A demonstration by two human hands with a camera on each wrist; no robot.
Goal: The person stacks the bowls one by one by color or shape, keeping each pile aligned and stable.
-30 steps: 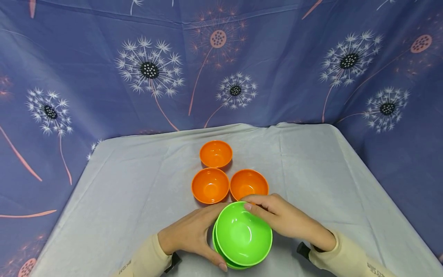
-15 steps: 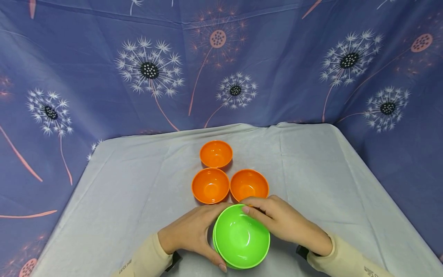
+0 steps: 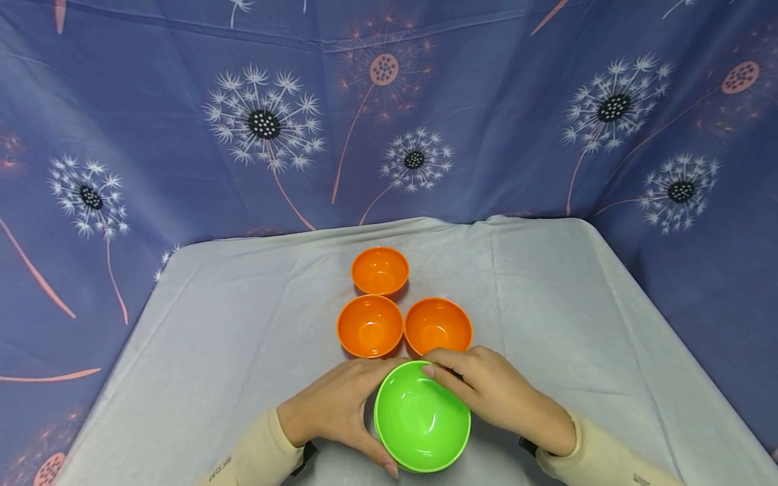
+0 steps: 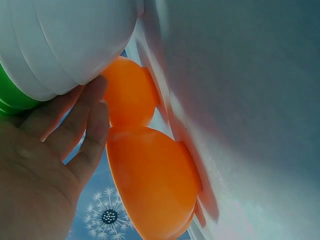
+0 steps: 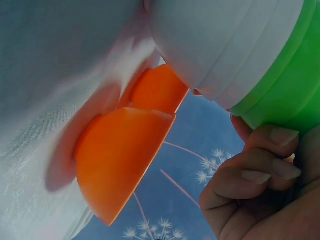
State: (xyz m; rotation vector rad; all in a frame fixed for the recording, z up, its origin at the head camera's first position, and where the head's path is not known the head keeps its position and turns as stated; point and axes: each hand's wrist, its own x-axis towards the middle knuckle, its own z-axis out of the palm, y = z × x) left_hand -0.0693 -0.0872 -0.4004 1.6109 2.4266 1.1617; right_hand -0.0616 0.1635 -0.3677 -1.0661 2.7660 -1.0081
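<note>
A bright green bowl (image 3: 419,422) tops a stack near the front of the table in the head view. Below the green, the wrist views reveal several nested white bowls (image 4: 70,45). My left hand (image 3: 340,408) curves round the stack's left side, thumb in front and fingers behind, with its fingertips by the white rims. My right hand (image 3: 504,395) pinches the top green bowl's far right rim, thumb inside and fingers outside. In the right wrist view its other fingers (image 5: 255,175) are curled beside the green wall.
Just beyond the stack stand three orange bowls, upright: one at the back (image 3: 379,270), one at front left (image 3: 369,327) and one at front right (image 3: 437,327). A pale grey cloth (image 3: 255,324) covers the table. Blue dandelion-print fabric (image 3: 486,101) hangs behind and at the sides.
My right hand has brought the top green bowl slightly left and down, so it now lines up with the stack and hides the green rim below. The left hand has stayed put.
</note>
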